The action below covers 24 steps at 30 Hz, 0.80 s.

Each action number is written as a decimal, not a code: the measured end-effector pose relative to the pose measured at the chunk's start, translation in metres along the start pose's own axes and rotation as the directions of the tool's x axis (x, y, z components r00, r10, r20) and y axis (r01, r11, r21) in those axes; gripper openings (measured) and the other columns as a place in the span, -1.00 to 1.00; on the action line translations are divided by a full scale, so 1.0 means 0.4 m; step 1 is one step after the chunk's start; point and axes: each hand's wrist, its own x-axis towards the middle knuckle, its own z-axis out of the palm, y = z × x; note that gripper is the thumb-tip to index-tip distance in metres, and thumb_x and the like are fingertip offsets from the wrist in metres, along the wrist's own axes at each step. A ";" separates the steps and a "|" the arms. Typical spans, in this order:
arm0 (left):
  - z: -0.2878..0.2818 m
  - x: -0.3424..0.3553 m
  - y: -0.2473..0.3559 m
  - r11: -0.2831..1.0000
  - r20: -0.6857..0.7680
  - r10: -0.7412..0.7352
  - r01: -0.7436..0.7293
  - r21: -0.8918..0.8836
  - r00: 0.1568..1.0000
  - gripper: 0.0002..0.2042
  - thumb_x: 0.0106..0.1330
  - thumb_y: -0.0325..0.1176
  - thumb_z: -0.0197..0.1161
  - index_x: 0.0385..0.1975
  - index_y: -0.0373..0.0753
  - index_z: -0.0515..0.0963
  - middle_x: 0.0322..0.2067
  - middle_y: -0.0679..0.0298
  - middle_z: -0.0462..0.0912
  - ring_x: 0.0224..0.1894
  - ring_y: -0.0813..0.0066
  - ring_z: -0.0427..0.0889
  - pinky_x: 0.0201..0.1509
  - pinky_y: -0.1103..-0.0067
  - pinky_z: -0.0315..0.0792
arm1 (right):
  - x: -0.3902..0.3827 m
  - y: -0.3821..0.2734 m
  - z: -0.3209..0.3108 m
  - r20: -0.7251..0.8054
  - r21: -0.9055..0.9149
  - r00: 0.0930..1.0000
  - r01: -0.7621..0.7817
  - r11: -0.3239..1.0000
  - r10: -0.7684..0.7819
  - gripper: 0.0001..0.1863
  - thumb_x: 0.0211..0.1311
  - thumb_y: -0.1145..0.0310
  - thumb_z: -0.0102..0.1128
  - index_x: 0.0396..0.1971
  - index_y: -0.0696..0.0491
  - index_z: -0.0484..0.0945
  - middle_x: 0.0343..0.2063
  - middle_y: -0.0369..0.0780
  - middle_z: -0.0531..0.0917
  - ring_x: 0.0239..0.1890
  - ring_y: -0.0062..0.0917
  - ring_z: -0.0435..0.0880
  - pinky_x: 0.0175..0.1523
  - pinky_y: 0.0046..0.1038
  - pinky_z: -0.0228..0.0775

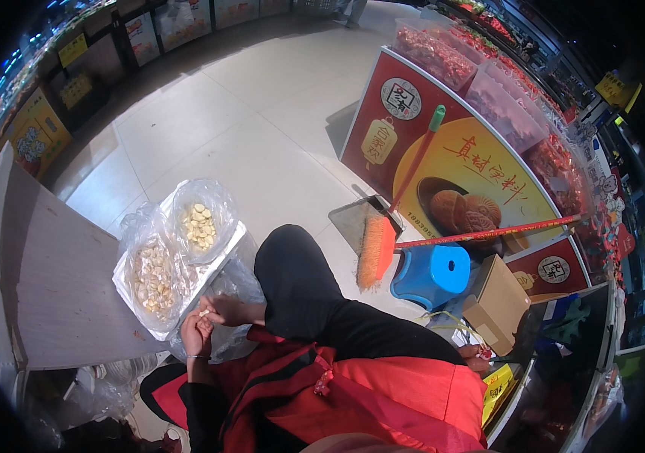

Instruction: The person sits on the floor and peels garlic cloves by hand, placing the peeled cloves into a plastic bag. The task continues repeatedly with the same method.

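Note:
My left hand (196, 334), with a band at its wrist, is closed at the near edge of a white tray (213, 266). Against its fingertips my right hand (226, 310) pinches, and a small pale garlic clove (205, 312) shows between the two hands. Two clear plastic bags lie opened out on the tray. Smooth yellowish peeled garlic cloves (199, 226) fill the farther one. In the nearer one are whiter cloves (154, 285) that look to be still in their skins. Crumpled clear plastic (233, 283) lies beside the tray, next to my knee.
A grey panel (73, 275) stands at left. On the right are a blue stool (433, 273), an orange broom (377, 249), a dustpan (349, 220) and a cardboard box (498, 303). Behind them rises a red and yellow display stand (443, 162) with bins of goods. Someone's legs (353, 12) show far off.

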 end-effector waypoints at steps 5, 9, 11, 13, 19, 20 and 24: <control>-0.006 0.003 -0.004 0.999 0.016 -0.018 0.019 -0.041 1.000 -0.83 0.18 -0.52 -0.06 -0.33 -0.41 0.46 -0.51 0.24 0.51 -0.52 0.58 0.46 -0.48 0.72 0.34 | -0.008 -0.020 -0.003 0.160 -0.215 0.976 -0.113 0.970 0.149 -0.74 0.21 0.19 -0.03 -0.31 0.09 0.32 -0.54 0.02 0.57 -0.40 0.01 0.58 -0.34 -0.10 0.38; -0.002 0.001 -0.009 1.000 0.100 0.017 -0.014 -0.026 0.995 -0.82 0.15 -0.53 -0.09 -0.36 -0.44 0.45 -0.52 0.22 0.49 -0.53 0.58 0.45 -0.45 0.73 0.32 | -0.009 -0.028 -0.003 0.153 -0.125 0.977 -0.128 0.984 0.146 -0.74 0.23 0.20 -0.03 -0.30 0.10 0.32 -0.51 0.03 0.58 -0.37 0.01 0.59 -0.31 -0.11 0.41; 0.009 -0.008 -0.004 0.997 0.156 0.032 -0.021 -0.073 0.987 -0.81 0.14 -0.53 -0.10 -0.35 -0.45 0.45 -0.51 0.19 0.50 -0.51 0.55 0.47 -0.41 0.72 0.35 | -0.007 -0.023 0.002 0.162 -0.095 0.978 -0.118 0.988 0.132 -0.73 0.23 0.19 -0.02 -0.29 0.11 0.33 -0.50 0.02 0.59 -0.36 0.00 0.60 -0.30 -0.12 0.40; 0.026 -0.018 0.003 0.995 0.092 0.015 -0.006 -0.103 0.996 -0.78 0.15 -0.52 -0.11 -0.31 -0.48 0.45 -0.45 0.15 0.53 -0.45 0.48 0.52 -0.34 0.69 0.39 | -0.004 -0.018 0.007 0.128 -0.060 0.986 -0.096 0.994 0.103 -0.74 0.24 0.20 0.00 -0.28 0.11 0.34 -0.50 0.01 0.59 -0.36 -0.03 0.61 -0.31 -0.14 0.41; 0.061 -0.023 0.020 0.997 0.095 0.071 -0.069 -0.026 0.993 -0.72 0.25 -0.51 -0.10 -0.14 -0.51 0.45 -0.29 0.09 0.57 -0.29 0.38 0.59 -0.20 0.61 0.45 | -0.005 -0.037 -0.009 0.062 0.160 0.981 -0.190 0.969 0.183 -0.80 0.24 0.29 0.05 -0.28 0.11 0.35 -0.55 -0.11 0.58 -0.44 -0.26 0.63 -0.35 -0.33 0.42; 0.060 -0.023 0.016 0.996 0.048 0.091 -0.089 -0.031 0.995 -0.72 0.27 -0.51 -0.10 -0.11 -0.51 0.45 -0.28 0.09 0.57 -0.28 0.39 0.58 -0.19 0.62 0.46 | -0.005 -0.043 -0.015 0.043 0.143 0.979 -0.203 0.969 0.199 -0.82 0.25 0.32 0.05 -0.30 0.11 0.34 -0.57 -0.16 0.58 -0.46 -0.38 0.63 -0.36 -0.38 0.42; 0.033 -0.010 0.001 0.990 0.076 0.125 -0.129 0.052 0.989 -0.75 0.32 -0.50 -0.07 -0.11 -0.45 0.46 -0.33 0.14 0.58 -0.35 0.53 0.55 -0.28 0.69 0.41 | -0.003 -0.052 -0.017 0.017 0.337 0.970 -0.235 0.912 0.243 -0.78 0.24 0.24 0.08 -0.30 0.09 0.38 -0.58 -0.19 0.58 -0.51 -0.37 0.63 -0.37 -0.38 0.41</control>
